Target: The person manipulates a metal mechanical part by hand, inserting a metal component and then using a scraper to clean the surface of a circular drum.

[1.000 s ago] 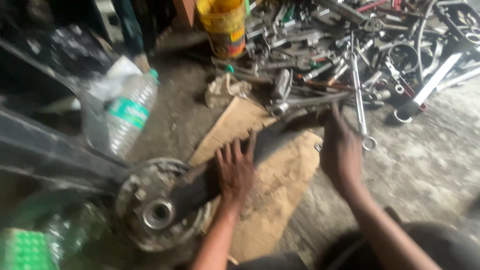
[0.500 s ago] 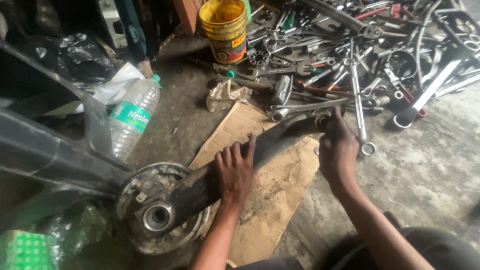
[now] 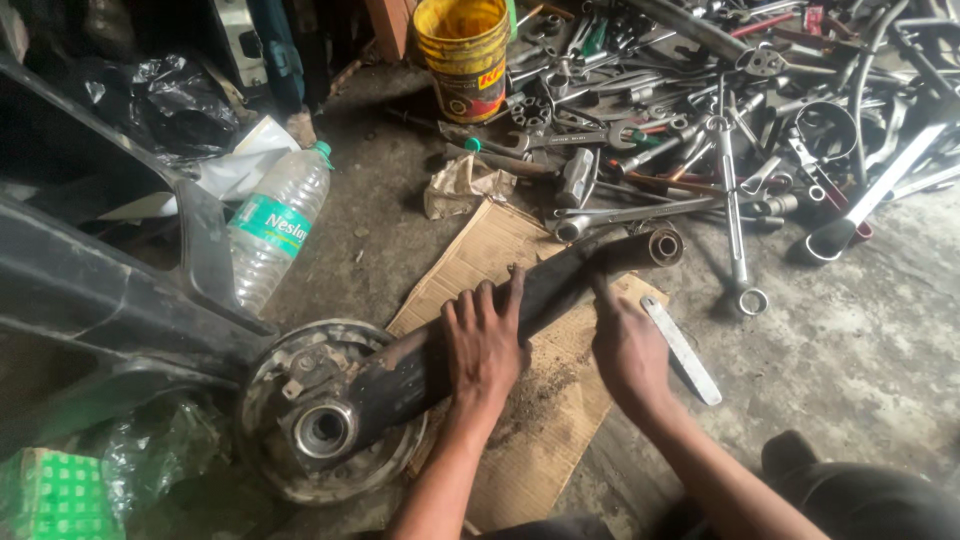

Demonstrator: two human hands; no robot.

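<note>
Lying on the cardboard sheet (image 3: 545,395), bare floor beyond its right edge, black axle arm (image 3: 540,290) runs from hub lower-left toward upper-right; left hand (image 3: 485,345) flat on it, right hand (image 3: 628,350) grips its side.

Floor (image 3: 860,330): bare grey concrete, stained and dusty.
Cardboard (image 3: 500,250): flattened brown sheet at centre, strewn with dark grit.
Metal arm (image 3: 560,285): dark, greasy, lying across the cardboard, tube end at 2 o'clock, brake drum (image 3: 320,420) at 8 o'clock.
Flat steel strip (image 3: 682,350): just right of the cardboard.
Plastic bottle (image 3: 275,225): lying tilted at 10 o'clock.
Yellow bucket (image 3: 465,55): upright at 12 o'clock.
Crumpled rag (image 3: 460,185): between bucket and cardboard.
Spanners and tools (image 3: 720,130): dense heap from 12 to 3 o'clock.
</note>
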